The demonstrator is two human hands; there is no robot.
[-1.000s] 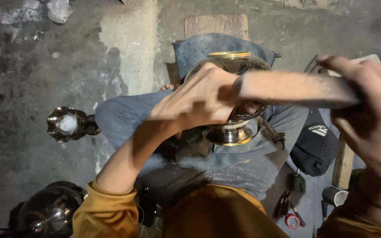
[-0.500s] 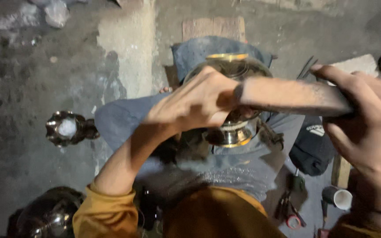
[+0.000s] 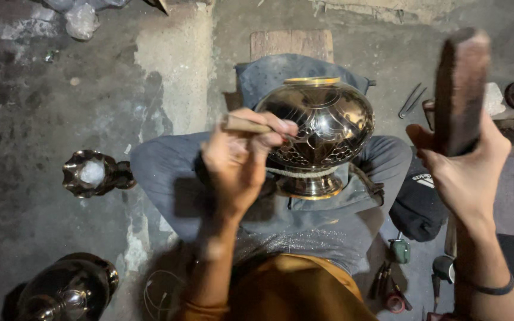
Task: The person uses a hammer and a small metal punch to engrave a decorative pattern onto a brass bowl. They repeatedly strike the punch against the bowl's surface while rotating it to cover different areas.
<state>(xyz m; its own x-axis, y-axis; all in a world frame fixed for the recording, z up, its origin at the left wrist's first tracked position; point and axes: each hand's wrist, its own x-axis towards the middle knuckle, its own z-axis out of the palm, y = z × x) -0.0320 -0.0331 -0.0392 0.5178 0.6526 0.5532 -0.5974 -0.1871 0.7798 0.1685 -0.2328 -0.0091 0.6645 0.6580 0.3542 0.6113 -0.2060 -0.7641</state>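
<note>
**A:** What surface and surroundings were recorded?

**B:** A stained, patchy concrete floor was recorded, with a wooden block set beyond the fingertips. An engraved metal pot was seated on grey cloth across the lap, directly beside the left fingers.

**A:** How were the hands observed?

**B:** The left hand was closed around a slim wooden-handled tool, whose tip was laid against the pot's engraved side. The right hand was wrapped around a dark wooden mallet, held upright and well apart from the pot.

**A:** Were packages or labels noted?

**B:** A crumpled plastic bag was noted far beyond the left fingers. A black cap with a white emblem was placed below the right fingers.

**A:** What was obscured?

**B:** A fluted vessel was seen left of the left fingers. A dark round vessel was cut off at the lower edge. Small tools near the right wrist could not be identified.
</note>
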